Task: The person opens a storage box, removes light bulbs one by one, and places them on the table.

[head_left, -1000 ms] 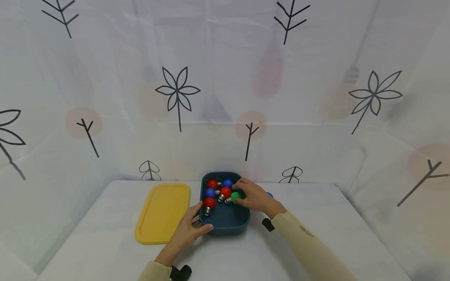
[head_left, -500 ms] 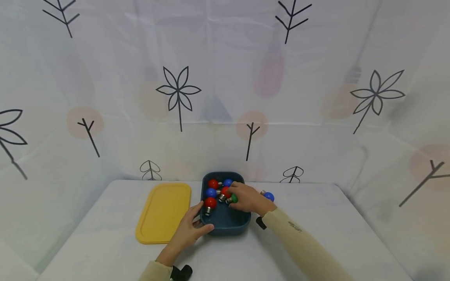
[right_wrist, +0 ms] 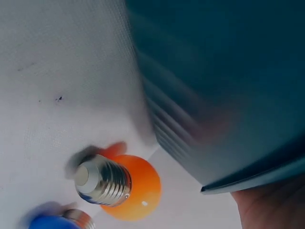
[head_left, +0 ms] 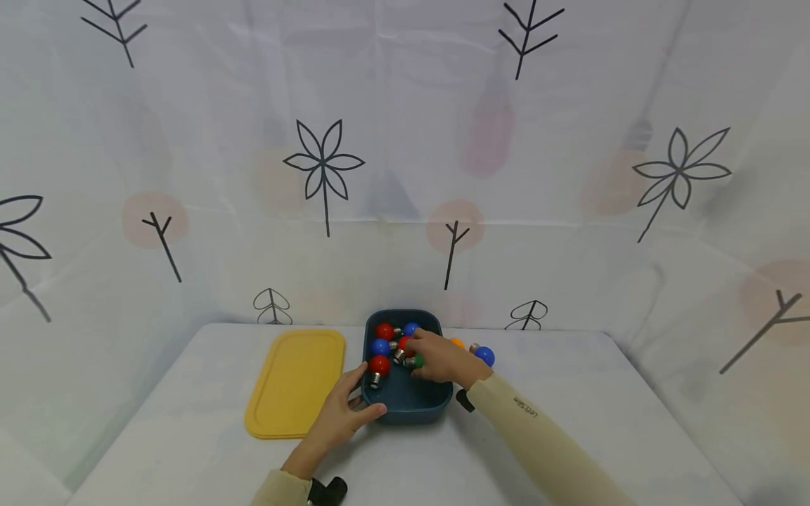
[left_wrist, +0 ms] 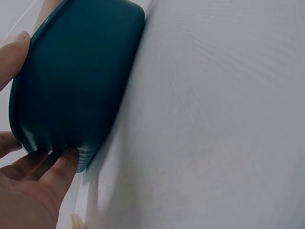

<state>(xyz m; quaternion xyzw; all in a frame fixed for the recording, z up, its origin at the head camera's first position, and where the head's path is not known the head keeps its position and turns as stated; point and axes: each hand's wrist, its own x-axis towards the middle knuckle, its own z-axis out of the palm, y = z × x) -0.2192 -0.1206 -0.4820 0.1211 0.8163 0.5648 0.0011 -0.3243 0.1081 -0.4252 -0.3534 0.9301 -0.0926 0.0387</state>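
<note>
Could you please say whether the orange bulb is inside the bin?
Outside: the right wrist view shows the orange bulb on the table beside the bin.

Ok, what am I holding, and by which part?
Left hand grips the container by its near left corner; right hand is at the green bulb, hold unclear.

On the table [head_left: 626, 422], the box [head_left: 405, 397] stands before me, the lid [head_left: 294, 386] lying just to its left and the cloth [head_left: 392, 270] hanging behind. I count 6 bulbs [head_left: 380, 365] inside, towards the far end and left wall. My left fingers [left_wrist: 64, 171] rest around the near-left corner; my right fingers [head_left: 425, 340] reach over the right rim, around the rightmost bulb [head_left: 418, 361]. 2 loose bulbs [right_wrist: 143, 191] lie right of the box.
</note>
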